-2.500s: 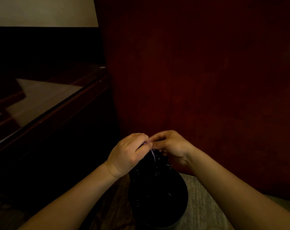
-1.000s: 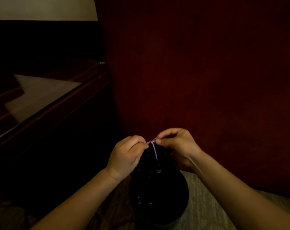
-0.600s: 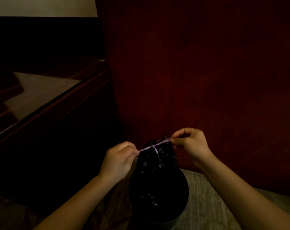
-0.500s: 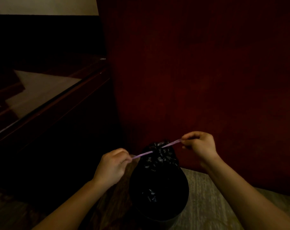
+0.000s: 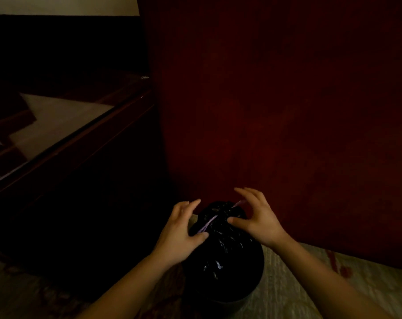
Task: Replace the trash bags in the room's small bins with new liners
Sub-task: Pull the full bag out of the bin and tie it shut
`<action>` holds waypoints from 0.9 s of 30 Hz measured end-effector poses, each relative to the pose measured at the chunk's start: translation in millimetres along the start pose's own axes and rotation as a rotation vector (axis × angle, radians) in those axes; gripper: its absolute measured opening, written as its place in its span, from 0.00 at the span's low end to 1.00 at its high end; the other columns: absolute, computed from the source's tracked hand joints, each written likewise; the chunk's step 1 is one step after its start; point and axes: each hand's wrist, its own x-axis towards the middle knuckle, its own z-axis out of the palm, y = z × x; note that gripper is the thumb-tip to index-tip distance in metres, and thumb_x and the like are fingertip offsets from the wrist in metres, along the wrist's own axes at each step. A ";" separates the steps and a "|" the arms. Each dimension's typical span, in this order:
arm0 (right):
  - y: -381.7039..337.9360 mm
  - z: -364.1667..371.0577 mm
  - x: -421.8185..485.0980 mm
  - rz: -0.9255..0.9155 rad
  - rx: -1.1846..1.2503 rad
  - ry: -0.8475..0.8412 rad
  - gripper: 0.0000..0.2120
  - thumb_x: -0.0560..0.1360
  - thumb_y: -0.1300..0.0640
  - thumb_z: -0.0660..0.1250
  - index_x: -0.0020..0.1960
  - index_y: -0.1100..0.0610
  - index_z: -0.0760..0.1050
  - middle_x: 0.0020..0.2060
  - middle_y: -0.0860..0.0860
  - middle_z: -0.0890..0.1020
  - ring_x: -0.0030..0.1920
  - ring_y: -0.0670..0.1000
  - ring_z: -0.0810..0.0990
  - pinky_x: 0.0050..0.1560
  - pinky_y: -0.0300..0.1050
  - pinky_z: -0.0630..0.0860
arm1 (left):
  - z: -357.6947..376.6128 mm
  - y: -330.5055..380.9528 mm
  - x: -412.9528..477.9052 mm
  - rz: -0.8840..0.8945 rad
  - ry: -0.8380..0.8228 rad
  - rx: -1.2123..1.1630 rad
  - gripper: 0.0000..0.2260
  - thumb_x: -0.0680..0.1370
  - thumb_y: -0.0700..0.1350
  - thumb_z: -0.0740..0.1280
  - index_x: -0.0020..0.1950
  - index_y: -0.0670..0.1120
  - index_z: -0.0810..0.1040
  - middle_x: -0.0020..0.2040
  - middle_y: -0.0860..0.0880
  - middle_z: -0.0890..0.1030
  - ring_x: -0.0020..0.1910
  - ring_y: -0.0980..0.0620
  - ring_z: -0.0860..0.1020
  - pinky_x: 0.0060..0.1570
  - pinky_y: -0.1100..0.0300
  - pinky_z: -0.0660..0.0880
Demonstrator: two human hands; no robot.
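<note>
A black trash bag [image 5: 225, 249] sits in a small dark bin [image 5: 227, 302] on the floor, its neck gathered and tied with a pale purple drawstring [image 5: 208, 223]. My left hand [image 5: 180, 233] is at the bag's left side with fingers spread, thumb touching the plastic. My right hand [image 5: 256, 217] hovers at the bag's right side, fingers apart, thumb resting near the knot. Neither hand grips the string; its two ends lie loose on the bag.
A dark red wall panel [image 5: 276, 111] rises directly behind the bin. A dark wooden table with a glossy glass top [image 5: 57, 125] stands to the left. Pale patterned carpet [image 5: 310, 284] covers the floor around the bin. The scene is dim.
Both hands were pulling the drawstring ends apart to tighten the knot; now they have let go of the string and come back in beside the bag with fingers spread.
</note>
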 end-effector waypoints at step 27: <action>-66.1 -35.4 0.4 -0.123 0.115 0.306 0.06 0.71 0.53 0.76 0.48 0.49 0.84 0.41 0.39 0.84 0.44 0.36 0.82 0.44 0.33 0.77 | -53.7 92.1 40.6 0.097 0.201 0.026 0.20 0.74 0.47 0.75 0.65 0.48 0.79 0.52 0.58 0.75 0.49 0.59 0.73 0.46 0.77 0.66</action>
